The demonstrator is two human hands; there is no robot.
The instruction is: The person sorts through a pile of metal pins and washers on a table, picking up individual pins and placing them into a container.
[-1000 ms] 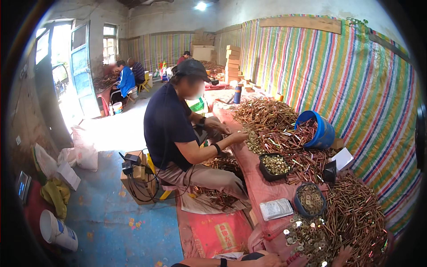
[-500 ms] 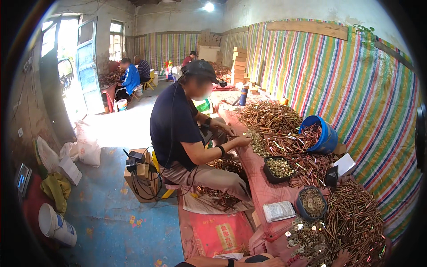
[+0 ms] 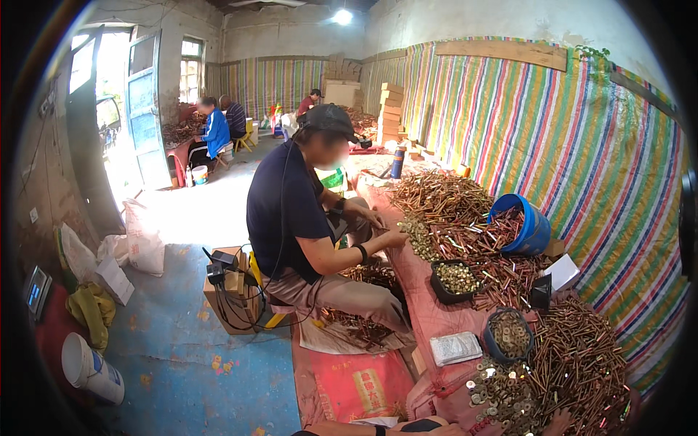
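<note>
Along the lower edge my left hand (image 3: pixel 447 430) shows only in part, beyond a black wristband; its fingers are cut off by the frame. It is nearest to the front edge of the pink-covered table and a loose spread of metal washers (image 3: pixel 502 396). My right hand (image 3: pixel 558 421) is at the near side of a big heap of coppery threaded rods or bolts (image 3: pixel 574 356). Its fingers are too small and cut off to show a grip. A dark tub of washers (image 3: pixel 510 336) stands beyond the spread, with a white wrapped packet (image 3: pixel 456 346) on its left.
A co-worker in a dark shirt (image 3: pixel 283 211) sits ahead on the left, hands together over the table edge. Before them lie a second bolt heap (image 3: pixel 443 200), a black tray of nuts (image 3: pixel 456 278) and a tipped blue bucket (image 3: pixel 527 225). Striped sheeting (image 3: pixel 552 123) lines the right wall.
The co-worker's hands have come slightly lower and closer together. The view has shifted very slightly. My own hands stay in about the same places.
</note>
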